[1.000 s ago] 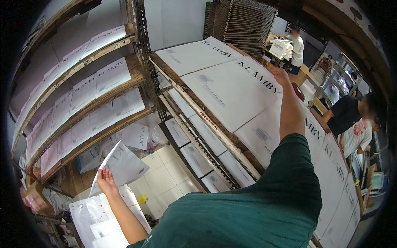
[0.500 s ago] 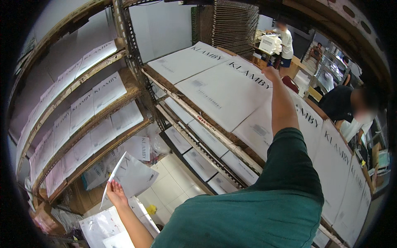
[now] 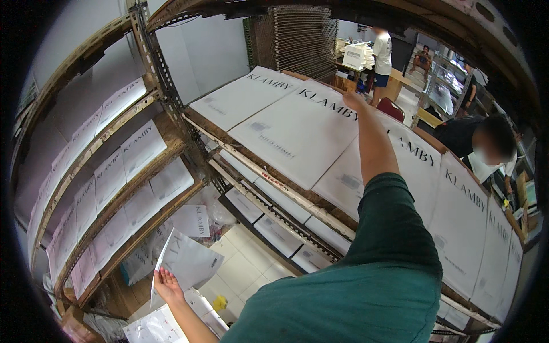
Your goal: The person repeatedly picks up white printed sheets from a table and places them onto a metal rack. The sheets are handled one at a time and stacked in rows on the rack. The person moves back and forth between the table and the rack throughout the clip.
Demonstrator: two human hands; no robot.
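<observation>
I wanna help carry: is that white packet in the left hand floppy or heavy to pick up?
The white packet is probably bendy, since it looks thin and a little curved in the left hand. It's likely light too: that hand alone seems to hold it up.

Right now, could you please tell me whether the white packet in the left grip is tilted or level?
Tilted: the left grip holds the white packet by its left edge, with its printed face slanting.

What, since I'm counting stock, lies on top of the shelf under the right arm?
White printed sheets lie side by side on the shelf. The right arm hides part of them; anything directly beneath the sheets is covered and cannot be seen.
</observation>
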